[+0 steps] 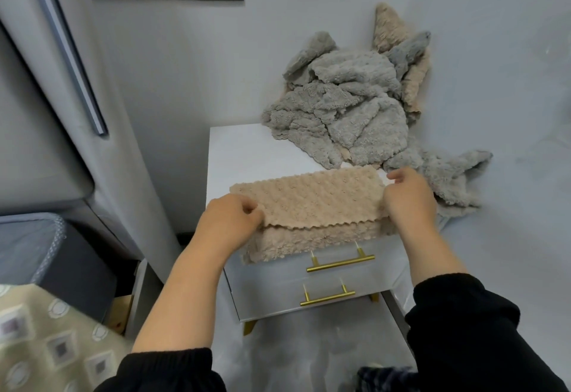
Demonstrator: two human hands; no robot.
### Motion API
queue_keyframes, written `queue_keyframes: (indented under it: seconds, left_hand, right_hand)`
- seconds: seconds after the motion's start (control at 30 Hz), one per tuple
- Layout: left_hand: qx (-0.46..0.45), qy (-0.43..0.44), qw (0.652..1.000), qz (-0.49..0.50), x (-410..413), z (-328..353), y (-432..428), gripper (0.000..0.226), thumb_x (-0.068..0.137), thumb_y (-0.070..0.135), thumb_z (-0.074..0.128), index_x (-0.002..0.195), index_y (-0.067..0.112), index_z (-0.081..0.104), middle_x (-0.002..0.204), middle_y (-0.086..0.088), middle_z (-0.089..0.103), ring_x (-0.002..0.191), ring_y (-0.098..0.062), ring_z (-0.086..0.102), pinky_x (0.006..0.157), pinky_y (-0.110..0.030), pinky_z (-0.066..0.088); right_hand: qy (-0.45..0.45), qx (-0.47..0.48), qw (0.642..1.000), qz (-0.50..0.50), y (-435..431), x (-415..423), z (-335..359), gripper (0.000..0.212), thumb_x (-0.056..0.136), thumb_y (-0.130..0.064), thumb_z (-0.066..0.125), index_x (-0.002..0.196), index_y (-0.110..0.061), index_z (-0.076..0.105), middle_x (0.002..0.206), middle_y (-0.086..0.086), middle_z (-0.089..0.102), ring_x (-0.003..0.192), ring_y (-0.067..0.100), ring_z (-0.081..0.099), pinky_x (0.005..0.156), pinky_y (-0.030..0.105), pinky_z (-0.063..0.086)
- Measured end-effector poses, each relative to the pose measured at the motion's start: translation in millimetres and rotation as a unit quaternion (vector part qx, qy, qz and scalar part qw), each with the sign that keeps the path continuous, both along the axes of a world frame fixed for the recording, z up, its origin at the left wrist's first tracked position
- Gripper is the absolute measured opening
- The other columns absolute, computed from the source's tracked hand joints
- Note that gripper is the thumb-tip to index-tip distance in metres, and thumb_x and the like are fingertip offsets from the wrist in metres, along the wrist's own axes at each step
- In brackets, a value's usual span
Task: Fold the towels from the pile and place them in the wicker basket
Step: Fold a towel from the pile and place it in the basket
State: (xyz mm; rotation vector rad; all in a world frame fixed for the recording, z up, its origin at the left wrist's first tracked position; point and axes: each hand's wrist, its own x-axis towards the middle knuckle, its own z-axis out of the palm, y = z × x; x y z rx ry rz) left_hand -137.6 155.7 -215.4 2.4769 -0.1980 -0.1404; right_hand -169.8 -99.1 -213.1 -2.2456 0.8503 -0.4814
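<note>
The beige towel point(309, 203) lies at the near edge of the worktop point(241, 156), the top of a white drawer cabinet. It is folded once, with the closed fold toward 12 o'clock and the scalloped free edge of the upper layer toward 6 o'clock. Its long axis runs from 9 to 3 o'clock, the right end tipped slightly toward 2. The lower layer hangs past the worktop's front edge, over the top drawer and just above its brass handle point(340, 263).

The left hand point(230, 221) pinches the towel's 9 o'clock end with curled fingers. The right hand point(408, 200) has its fingers curled round the 3 o'clock end.

The main risk is probably that overhang. If either grip loosens, the plush cloth could slide off the front and drop to the floor. The upper edge also stops short of the lower one, so a second fold made now would likely come out uneven.

The pile point(343, 113) of grey and beige towels sits at 1 o'clock, with a grey tail just beside the right hand. That tail could be snagged and dragged along. No wicker basket is in view.
</note>
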Motion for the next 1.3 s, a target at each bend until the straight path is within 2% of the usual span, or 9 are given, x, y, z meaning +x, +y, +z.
queue_keyframes:
  seconds: [0.2,0.37,0.43,0.5,0.57,0.77,0.9,1.13,1.3]
  left_hand:
    - [0.126,0.014,0.991,-0.036,9.2,-14.2,-1.1,0.023,0.096,0.037,0.044,0.09,0.015,0.048,0.098,-0.002,0.051,0.11,-0.026,0.045,0.087,-0.04,0.045]
    - [0.166,-0.002,0.986,0.016,22.2,-23.1,-3.2,0.035,0.098,0.039,0.034,0.118,0.012,0.046,0.128,-0.001,0.044,0.127,-0.026,0.03,0.098,-0.045,0.035]
    - [0.109,-0.046,0.991,0.06,25.5,-24.4,-1.5,0.03,0.097,0.036,0.038,0.103,0.011,0.053,0.113,-0.001,0.052,0.12,-0.028,0.038,0.091,-0.043,0.04]
    - [0.004,-0.098,0.991,0.086,25.6,-20.6,-1.7,0.03,0.094,0.028,0.043,0.072,0.01,0.054,0.076,-0.001,0.054,0.089,-0.028,0.051,0.065,-0.032,0.041]
    - [-0.094,-0.107,0.983,0.115,21.9,-11.8,-1.3,0.037,0.09,0.018,0.048,0.054,0.012,0.045,0.053,0.002,0.042,0.058,-0.019,0.041,0.052,-0.025,0.031]
    - [-0.397,0.016,0.898,0.188,19.8,3.7,7.2,0.021,0.083,0.001,0.062,0.069,0.013,0.071,0.084,0.001,0.071,0.084,-0.016,0.066,0.08,-0.033,0.056]
    - [-0.48,0.078,0.855,0.182,18.0,15.0,13.1,0.021,0.087,-0.007,0.055,0.079,0.008,0.067,0.081,-0.011,0.064,0.073,-0.019,0.06,0.077,-0.031,0.054]
    - [-0.21,0.115,0.967,0.082,12.0,17.0,23.7,0.019,0.084,-0.008,0.057,0.077,0.005,0.068,0.07,-0.008,0.06,0.058,-0.015,0.057,0.054,-0.024,0.056]
    - [0.015,0.06,0.996,0.065,12.2,4.0,18.6,0.02,0.082,0.004,0.054,0.073,0.014,0.069,0.076,0.001,0.067,0.063,-0.014,0.06,0.06,-0.027,0.055]
  right_hand:
    - [0.22,-0.128,0.946,0.198,14.1,7.1,-7.2,0.04,0.087,-0.012,0.042,0.119,-0.023,0.062,0.121,0.009,0.061,0.111,0.031,0.054,0.095,0.041,0.046]
    - [0.171,-0.118,0.937,0.28,17.7,19.3,-18.5,0.043,0.096,-0.019,0.041,0.138,-0.014,0.048,0.139,0.01,0.048,0.129,0.028,0.04,0.105,0.035,0.036]
    - [0.158,-0.103,0.934,0.304,19.1,21.9,-20.3,0.05,0.092,-0.02,0.047,0.142,-0.014,0.042,0.142,0.011,0.043,0.132,0.027,0.036,0.109,0.036,0.032]
    - [0.136,-0.086,0.939,0.302,18.7,21.7,-19.3,0.055,0.088,-0.016,0.053,0.142,-0.014,0.042,0.145,0.008,0.042,0.133,0.025,0.037,0.109,0.033,0.033]
    - [0.096,-0.088,0.955,0.266,17.0,20.3,-18.5,0.05,0.085,-0.009,0.054,0.135,-0.015,0.051,0.139,0.006,0.05,0.126,0.024,0.047,0.1,0.031,0.039]
    - [-0.023,-0.153,0.974,0.162,15.1,17.7,-20.8,0.025,0.088,-0.006,0.051,0.103,-0.013,0.069,0.104,0.009,0.068,0.088,0.025,0.059,0.071,0.027,0.04]
    - [-0.108,-0.151,0.974,0.129,13.6,8.9,2.3,0.023,0.088,-0.005,0.051,0.101,-0.009,0.069,0.101,0.007,0.068,0.095,0.023,0.059,0.074,0.026,0.038]
    - [0.137,-0.17,0.953,0.21,2.4,0.9,-3.3,0.026,0.08,-0.002,0.052,0.095,-0.016,0.069,0.1,0.007,0.064,0.085,0.024,0.056,0.067,0.026,0.039]
    - [0.158,-0.143,0.95,0.23,1.3,2.4,-5.2,0.02,0.083,-0.005,0.054,0.094,-0.016,0.067,0.102,0.005,0.063,0.088,0.021,0.053,0.071,0.027,0.042]
